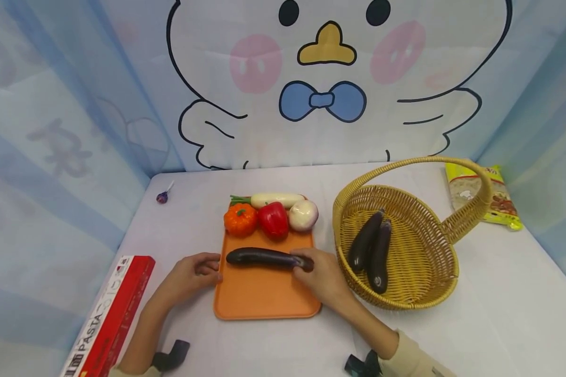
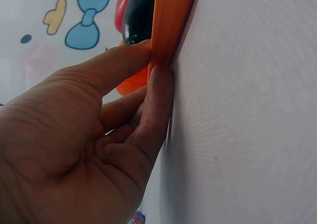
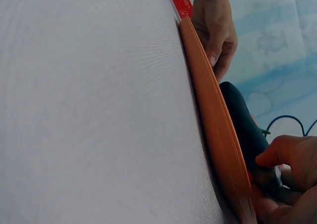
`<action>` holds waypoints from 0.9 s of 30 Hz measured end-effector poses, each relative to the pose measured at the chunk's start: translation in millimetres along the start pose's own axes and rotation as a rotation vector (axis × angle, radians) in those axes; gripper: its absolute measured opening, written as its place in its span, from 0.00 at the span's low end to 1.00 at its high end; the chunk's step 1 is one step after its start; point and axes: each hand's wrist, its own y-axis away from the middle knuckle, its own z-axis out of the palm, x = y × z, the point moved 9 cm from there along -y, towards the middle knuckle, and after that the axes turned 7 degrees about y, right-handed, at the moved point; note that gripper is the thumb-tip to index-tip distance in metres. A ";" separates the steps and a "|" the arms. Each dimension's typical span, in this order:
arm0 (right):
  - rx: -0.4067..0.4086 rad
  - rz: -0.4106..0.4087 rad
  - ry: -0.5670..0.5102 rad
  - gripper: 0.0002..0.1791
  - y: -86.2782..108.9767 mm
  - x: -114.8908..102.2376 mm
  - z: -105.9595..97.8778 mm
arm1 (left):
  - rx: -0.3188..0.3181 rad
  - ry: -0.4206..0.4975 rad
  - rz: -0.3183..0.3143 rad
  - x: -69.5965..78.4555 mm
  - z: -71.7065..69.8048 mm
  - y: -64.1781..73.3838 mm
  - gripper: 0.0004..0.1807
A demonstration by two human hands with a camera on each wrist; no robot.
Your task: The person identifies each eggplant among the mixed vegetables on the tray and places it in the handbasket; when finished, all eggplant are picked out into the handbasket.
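A dark eggplant (image 1: pixel 259 257) lies crosswise over the orange tray (image 1: pixel 264 303). My right hand (image 1: pixel 324 275) pinches its stem end between thumb and fingers, near the tray's right edge. At the tray's left edge, my left hand (image 1: pixel 193 277) holds the rim; the left wrist view has the thumb and fingertips (image 2: pixel 161 80) right at that rim. Behind the eggplant on the tray sit an orange pumpkin (image 1: pixel 240 220), a red bell pepper (image 1: pixel 273 220), a white-and-purple round vegetable (image 1: pixel 303 215) and a white radish (image 1: pixel 275 200) with a green top.
A wicker basket (image 1: pixel 420 262) with a tall handle stands right of the tray, two eggplants (image 1: pixel 379 256) inside. Behind it lies a yellow snack bag (image 1: pixel 500 199). A red pasta box (image 1: pixel 118 314) is at the left edge, and a small lollipop (image 1: pixel 162 197) lies at the back left.
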 end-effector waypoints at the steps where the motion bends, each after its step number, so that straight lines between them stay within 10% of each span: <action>1: 0.007 0.001 -0.006 0.19 0.0 0.2 -0.7 | 0.003 0.000 -0.003 -0.1 -0.2 -0.1 0.31; 27: 0.080 -0.015 -0.223 0.17 11.1 -18.9 -29.3 | -0.008 0.000 -0.001 0.5 0.4 0.1 0.31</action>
